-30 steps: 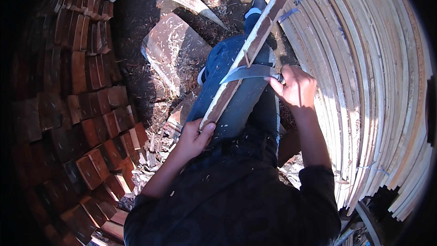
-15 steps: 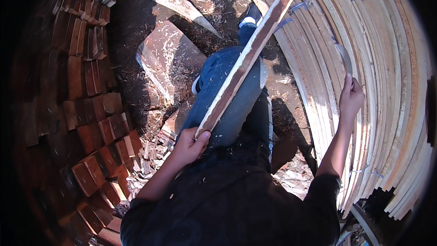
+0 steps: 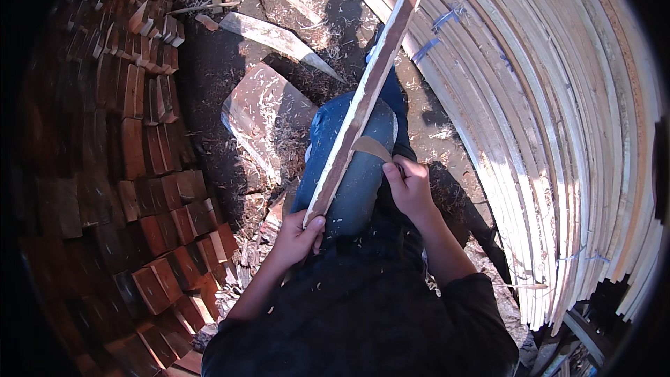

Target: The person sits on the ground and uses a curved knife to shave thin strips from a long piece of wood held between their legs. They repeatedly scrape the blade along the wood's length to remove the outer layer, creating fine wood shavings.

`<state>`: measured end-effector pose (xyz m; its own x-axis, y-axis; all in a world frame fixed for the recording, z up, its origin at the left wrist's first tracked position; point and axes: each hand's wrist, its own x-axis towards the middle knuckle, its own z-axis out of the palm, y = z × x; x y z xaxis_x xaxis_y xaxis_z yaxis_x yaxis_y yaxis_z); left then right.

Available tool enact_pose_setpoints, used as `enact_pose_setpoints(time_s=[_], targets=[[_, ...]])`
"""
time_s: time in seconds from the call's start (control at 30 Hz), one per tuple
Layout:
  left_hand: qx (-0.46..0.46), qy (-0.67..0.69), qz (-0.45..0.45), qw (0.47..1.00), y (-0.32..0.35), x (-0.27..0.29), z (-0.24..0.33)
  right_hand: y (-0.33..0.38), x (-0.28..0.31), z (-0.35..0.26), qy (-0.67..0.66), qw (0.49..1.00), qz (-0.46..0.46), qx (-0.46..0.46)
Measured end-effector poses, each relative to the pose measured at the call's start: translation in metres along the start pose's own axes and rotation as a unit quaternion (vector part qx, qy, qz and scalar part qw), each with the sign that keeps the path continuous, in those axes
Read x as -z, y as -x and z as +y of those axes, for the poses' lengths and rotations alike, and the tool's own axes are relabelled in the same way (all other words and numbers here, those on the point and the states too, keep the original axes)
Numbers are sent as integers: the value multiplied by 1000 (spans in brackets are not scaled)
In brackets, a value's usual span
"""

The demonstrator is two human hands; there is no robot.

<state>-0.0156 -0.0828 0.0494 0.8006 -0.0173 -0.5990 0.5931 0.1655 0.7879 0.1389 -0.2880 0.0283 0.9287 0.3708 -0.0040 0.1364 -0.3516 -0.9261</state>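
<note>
A long wooden strip [image 3: 363,101], brown along its face with a pale, rough edge, slants up and away across my blue-trousered leg [image 3: 359,192]. Its near end is gripped by my left hand [image 3: 296,239], thumb on top. My right hand [image 3: 410,185] is closed round the handle of a knife [image 3: 373,146] with a broad curved blade. The fingers hide most of that handle. The blade's tip meets the strip's right edge, a little below its middle, over my knee.
Long pale wooden strips [image 3: 502,119], some tied with blue bands, lie bundled on the right. Stacked reddish-brown blocks [image 3: 150,286] rise on the left. A shaving-covered flat board [image 3: 262,108] and a pointed offcut [image 3: 279,36] lie on the ground ahead.
My right hand has swung left with the knife, from over the pale bundle to the strip on my leg. My left hand keeps its grip. The view has shifted slightly.
</note>
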Motion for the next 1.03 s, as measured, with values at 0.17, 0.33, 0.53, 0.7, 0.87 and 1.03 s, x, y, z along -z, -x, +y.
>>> enact_pose_setpoints(time_s=[0.17, 0.33, 0.53, 0.7, 0.87, 1.03], targets=[[30, 119, -90, 988, -3, -1, 7, 2, 15, 5, -28, 999, 0, -38], [136, 229, -160, 951, -1, 10, 19, 18, 3, 7, -32, 998, 39, -29], [-17, -92, 45, 995, 17, -16, 30, 25, 1, 10, -65, 995, 15, -69], [-140, -257, 114, 949, 15, -12, 9, 16, 7, 11, -82, 994, 10, -72], [-41, -71, 31, 996, 6, 1, 6, 15, 17, 2, -14, 1000, 19, -4], [24, 22, -67, 997, 0, 20, 10, 19, 15, -6, 6, 999, 8, -31]])
